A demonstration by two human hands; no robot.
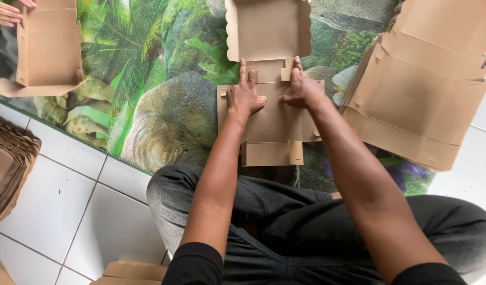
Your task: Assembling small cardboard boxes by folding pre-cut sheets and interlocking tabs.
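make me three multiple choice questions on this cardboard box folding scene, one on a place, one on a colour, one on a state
1. Where is the stack of unfolded box blanks?
A. to the right of the person's hands
B. on the person's lap
C. under the mat

2. What colour is the flat box under the hands?
A. white
B. brown
C. blue

3. How do the left hand and right hand stand?
A. both closed in fists in the air
B. one raised off the box
C. both pressed flat on the box, fingers pointing away

Answers:
1. A, the blanks lie fanned out on the right side of the green printed mat.
2. B, it is plain brown cardboard.
3. C, both palms rest on the panel with index fingers at the far flaps.
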